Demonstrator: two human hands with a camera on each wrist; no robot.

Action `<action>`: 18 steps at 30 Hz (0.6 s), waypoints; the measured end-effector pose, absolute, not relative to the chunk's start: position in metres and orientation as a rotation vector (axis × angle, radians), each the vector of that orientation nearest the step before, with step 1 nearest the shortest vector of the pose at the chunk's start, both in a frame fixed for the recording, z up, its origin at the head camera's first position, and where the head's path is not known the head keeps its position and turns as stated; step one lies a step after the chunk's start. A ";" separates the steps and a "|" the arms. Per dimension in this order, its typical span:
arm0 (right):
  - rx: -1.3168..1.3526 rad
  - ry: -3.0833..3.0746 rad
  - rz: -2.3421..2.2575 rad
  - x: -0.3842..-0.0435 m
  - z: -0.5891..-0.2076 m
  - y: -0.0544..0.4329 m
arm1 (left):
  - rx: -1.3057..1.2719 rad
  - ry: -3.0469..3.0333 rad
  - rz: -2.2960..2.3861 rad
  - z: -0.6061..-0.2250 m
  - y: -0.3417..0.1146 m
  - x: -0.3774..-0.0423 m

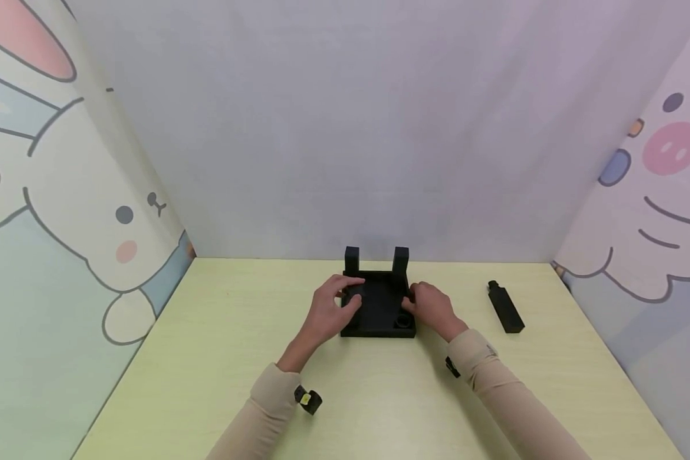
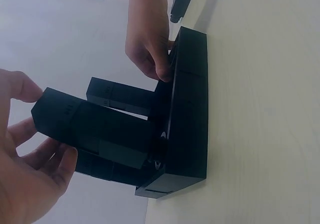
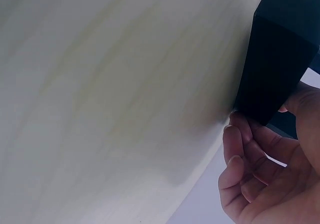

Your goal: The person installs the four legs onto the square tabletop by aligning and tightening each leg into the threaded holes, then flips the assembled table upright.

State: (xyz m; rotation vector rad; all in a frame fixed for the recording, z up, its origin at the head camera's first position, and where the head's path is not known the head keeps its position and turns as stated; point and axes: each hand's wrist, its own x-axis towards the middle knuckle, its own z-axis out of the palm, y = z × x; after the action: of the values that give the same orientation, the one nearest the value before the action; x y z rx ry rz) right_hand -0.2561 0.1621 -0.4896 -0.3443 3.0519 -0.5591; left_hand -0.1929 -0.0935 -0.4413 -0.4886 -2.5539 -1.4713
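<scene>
A black square base [image 1: 379, 333] with a raised rim lies on the table, two black posts [image 1: 400, 259] standing at its far corners. My left hand [image 1: 328, 306] is at the base's left side. In the left wrist view it pinches the top of a black rectangular leg [image 2: 95, 129], whose lower end meets a corner of the base, slightly tilted. With thumb inside and fingers outside, my right hand [image 1: 434, 306] grips the base's right wall. A round socket [image 1: 403, 320] shows in the near right corner. The leg's joint is partly hidden.
A loose black leg [image 1: 506, 309] with a narrow knobbed end lies on the table to the right. The pale yellow table [image 1: 264, 294] ends at a grey-white curtain [image 1: 379, 128]. Panels with cartoon animals [image 1: 109, 211] stand on both sides.
</scene>
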 end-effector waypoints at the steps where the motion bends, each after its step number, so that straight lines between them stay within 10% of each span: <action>1: -0.341 3.051 -0.558 -0.256 -0.490 0.162 | -0.490 -2.554 -1.475 -0.442 -0.093 -0.193; 18: -0.364 3.049 -0.561 -0.255 -0.489 0.163 | -0.328 -2.498 -1.295 -0.436 -0.097 -0.193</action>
State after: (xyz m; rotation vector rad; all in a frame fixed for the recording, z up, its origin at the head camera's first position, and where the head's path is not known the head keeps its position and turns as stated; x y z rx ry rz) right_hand -0.2545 0.1628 -0.4891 -0.3645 3.0492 -0.5605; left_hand -0.1928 -0.0972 -0.4356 -0.3278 -2.4983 -1.2952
